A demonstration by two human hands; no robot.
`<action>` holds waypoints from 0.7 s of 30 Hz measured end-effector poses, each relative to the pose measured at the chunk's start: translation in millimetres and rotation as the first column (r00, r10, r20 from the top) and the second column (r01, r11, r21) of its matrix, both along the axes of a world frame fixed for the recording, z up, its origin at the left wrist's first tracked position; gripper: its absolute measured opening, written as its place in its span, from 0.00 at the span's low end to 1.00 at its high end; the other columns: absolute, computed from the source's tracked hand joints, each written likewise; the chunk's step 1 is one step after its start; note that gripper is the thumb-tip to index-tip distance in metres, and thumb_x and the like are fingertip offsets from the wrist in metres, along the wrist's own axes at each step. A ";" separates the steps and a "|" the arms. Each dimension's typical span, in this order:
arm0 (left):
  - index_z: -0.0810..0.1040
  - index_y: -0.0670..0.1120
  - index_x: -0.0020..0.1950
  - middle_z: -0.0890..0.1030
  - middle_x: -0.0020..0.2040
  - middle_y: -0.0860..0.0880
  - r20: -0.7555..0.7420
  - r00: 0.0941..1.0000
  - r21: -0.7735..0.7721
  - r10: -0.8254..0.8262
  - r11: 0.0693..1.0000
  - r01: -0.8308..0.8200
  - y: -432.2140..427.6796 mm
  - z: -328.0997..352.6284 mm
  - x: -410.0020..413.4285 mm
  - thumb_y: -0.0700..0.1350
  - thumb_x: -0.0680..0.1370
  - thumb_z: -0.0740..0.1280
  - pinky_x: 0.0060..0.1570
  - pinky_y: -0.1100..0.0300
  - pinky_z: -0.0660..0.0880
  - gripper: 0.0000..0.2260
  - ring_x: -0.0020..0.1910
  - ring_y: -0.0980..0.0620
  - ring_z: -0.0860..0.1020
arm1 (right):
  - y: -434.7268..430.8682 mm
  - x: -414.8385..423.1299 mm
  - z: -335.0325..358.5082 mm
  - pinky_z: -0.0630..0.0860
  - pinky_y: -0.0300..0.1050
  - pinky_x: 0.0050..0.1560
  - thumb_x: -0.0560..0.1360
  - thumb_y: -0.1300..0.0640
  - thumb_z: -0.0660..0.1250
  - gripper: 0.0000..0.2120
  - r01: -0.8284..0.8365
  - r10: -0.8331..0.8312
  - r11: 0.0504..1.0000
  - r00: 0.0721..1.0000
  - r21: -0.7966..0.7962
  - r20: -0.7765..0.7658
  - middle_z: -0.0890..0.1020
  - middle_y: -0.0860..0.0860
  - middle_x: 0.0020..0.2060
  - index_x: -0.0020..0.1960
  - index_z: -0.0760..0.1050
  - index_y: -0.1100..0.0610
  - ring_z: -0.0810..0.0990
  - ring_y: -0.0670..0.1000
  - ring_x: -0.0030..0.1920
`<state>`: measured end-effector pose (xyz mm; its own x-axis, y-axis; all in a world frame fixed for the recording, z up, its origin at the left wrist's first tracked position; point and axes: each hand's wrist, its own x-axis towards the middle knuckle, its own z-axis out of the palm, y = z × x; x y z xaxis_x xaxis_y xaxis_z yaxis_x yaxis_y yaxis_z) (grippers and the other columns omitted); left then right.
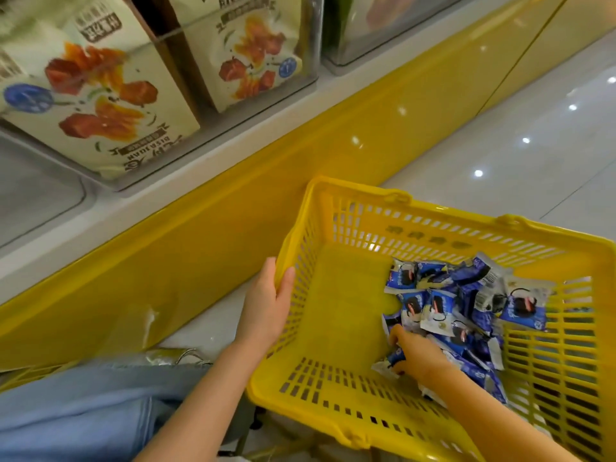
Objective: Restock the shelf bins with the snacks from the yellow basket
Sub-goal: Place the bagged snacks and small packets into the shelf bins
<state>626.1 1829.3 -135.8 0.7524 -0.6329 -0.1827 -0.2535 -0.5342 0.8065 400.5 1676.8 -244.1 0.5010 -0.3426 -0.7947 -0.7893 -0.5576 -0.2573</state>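
Basket (333, 405) of blue snack packets (466, 305), right hand (418, 356) inside

Floor (533, 155): glossy pale tiles on the right and far right, dotted with reflected ceiling lights.
Yellow base panel (200, 248): shiny, runs diagonally from near left to far right below the white ledge.
Blue jeans (83, 411): near left corner, a bent leg.
Metal hook (190, 356): just beyond the jeans, small and blurred.
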 end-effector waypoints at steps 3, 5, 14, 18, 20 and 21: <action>0.71 0.47 0.55 0.75 0.47 0.53 0.036 0.999 0.032 0.007 0.999 -0.008 1.0 5.6 -1.7 0.47 0.80 0.59 0.43 0.64 0.65 0.07 0.46 0.56 0.74 | -1.9 9.7 18.6 0.76 0.45 0.45 0.74 0.56 0.69 0.19 0.092 -0.097 0.994 0.991 0.061 0.094 0.76 0.55 0.57 0.62 0.67 0.52 0.77 0.53 0.49; 0.70 0.45 0.62 0.72 0.53 0.52 0.265 0.964 0.058 0.002 0.998 -0.018 2.8 11.5 -6.4 0.45 0.80 0.59 0.52 0.62 0.64 0.11 0.53 0.55 0.70 | -5.1 22.8 39.8 0.75 0.46 0.47 0.74 0.53 0.69 0.22 0.096 -0.104 0.994 0.977 0.052 0.187 0.77 0.54 0.59 0.65 0.69 0.52 0.78 0.54 0.51; 0.65 0.54 0.68 0.64 0.62 0.61 0.009 0.902 0.040 -0.431 0.902 0.430 -13.1 23.8 -78.6 0.57 0.75 0.65 0.62 0.67 0.60 0.23 0.63 0.63 0.63 | -5.5 33.4 168.3 0.63 0.40 0.32 0.77 0.56 0.64 0.12 0.085 -0.146 0.989 0.734 0.124 0.663 0.70 0.53 0.27 0.39 0.74 0.64 0.64 0.45 0.27; 0.72 0.56 0.52 0.76 0.40 0.58 -0.126 0.893 -0.064 -0.431 0.902 0.427 -16.7 30.8 -95.9 0.57 0.75 0.64 0.34 0.63 0.67 0.09 0.36 0.61 0.74 | -5.8 20.6 181.3 0.75 0.34 0.39 0.75 0.59 0.67 0.04 0.242 -0.378 0.926 0.610 0.290 0.697 0.84 0.47 0.38 0.45 0.80 0.55 0.81 0.44 0.39; 0.73 0.55 0.49 0.78 0.39 0.56 -0.150 0.898 -0.090 -0.413 0.911 0.403 -14.8 29.7 -98.4 0.56 0.75 0.65 0.33 0.62 0.68 0.07 0.35 0.60 0.75 | -13.4 6.8 171.0 0.74 0.31 0.38 0.76 0.59 0.65 0.05 0.353 -0.486 0.873 0.551 0.338 0.678 0.84 0.45 0.40 0.47 0.79 0.51 0.81 0.41 0.41; 0.73 0.55 0.49 0.79 0.40 0.56 -0.165 0.905 -0.096 -0.393 0.919 0.382 -13.0 28.6 -98.3 0.55 0.75 0.65 0.33 0.63 0.69 0.07 0.36 0.60 0.76 | -18.4 -2.5 162.2 0.74 0.30 0.38 0.77 0.58 0.65 0.05 0.389 -0.483 0.872 0.578 0.298 0.658 0.84 0.45 0.41 0.48 0.78 0.50 0.80 0.40 0.42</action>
<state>527.8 1816.3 -107.2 0.4045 -0.8818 -0.2426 -0.2808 -0.3722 0.8847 398.0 1658.4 -81.9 0.7269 -0.6068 -0.3216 -0.4879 -0.1267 -0.8636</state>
